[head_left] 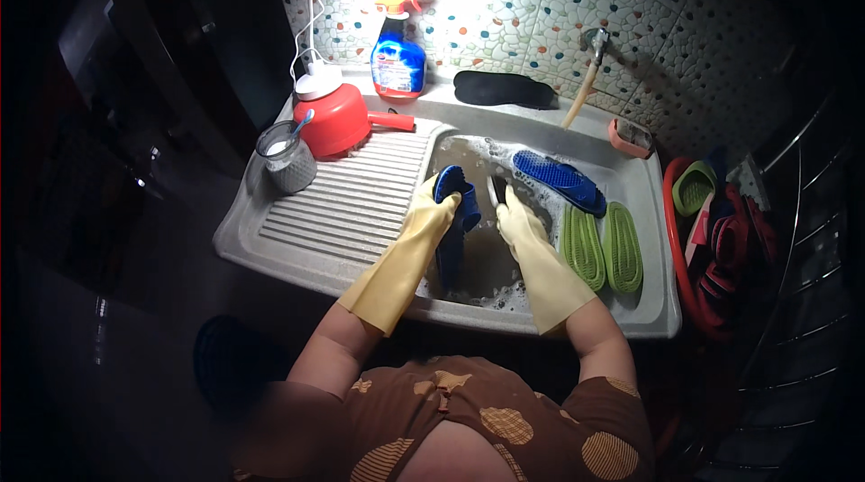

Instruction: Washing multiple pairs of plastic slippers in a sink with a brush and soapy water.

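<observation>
Both hands wear long pale yellow rubber gloves. My left hand grips a blue slipper, tilted up over the murky, soapy water in the sink basin. Just to its right, my right hand is closed around a small scrub brush with a pale edge and a dark side, partly hidden by the fingers. Brush and slipper are a little apart. Beyond my right hand, another blue slipper with a studded sole lies at the basin's right side. Nearer me, two green slippers lie side by side.
Left of the basin is a ribbed drainboard with a glass jar and a red ladle-like container. Behind stand a spray bottle, a black insole and a tap with hose. A red tub of footwear stands right.
</observation>
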Available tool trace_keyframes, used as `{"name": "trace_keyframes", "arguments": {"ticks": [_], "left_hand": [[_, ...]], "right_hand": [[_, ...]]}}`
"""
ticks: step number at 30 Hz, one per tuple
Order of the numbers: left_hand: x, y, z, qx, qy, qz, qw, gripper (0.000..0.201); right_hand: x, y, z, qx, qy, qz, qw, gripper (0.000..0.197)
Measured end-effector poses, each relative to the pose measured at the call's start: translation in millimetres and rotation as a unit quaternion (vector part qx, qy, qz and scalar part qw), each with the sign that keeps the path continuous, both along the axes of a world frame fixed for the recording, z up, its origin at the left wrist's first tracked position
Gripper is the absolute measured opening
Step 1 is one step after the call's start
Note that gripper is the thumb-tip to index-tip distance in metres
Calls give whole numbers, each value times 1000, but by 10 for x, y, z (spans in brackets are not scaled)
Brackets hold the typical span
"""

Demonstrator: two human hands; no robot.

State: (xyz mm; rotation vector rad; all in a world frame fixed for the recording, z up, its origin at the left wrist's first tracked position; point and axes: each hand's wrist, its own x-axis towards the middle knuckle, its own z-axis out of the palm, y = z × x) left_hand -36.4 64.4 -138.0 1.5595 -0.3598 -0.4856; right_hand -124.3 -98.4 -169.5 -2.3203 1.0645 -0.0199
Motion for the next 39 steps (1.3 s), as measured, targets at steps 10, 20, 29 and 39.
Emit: {"name": "trace_keyframes", "arguments": {"ticks": [10, 20, 29, 39], "left_hand": [[-68, 5, -158, -75, -88, 31, 993, 50], [-177, -40, -223, -83, -254, -88, 960, 49], [-145, 75, 358, 18, -99, 124, 987, 31], [-9, 78, 292, -188, -131, 105, 968, 33]], "right_hand": [[-576, 660, 1096, 181, 20, 100, 978, 51], [-163, 347, 915, 31, 34, 26, 999, 59], [-689, 191, 576, 2, 110, 186, 976, 53], [-343, -1443, 271, -135, -5, -94, 986, 41]]}}
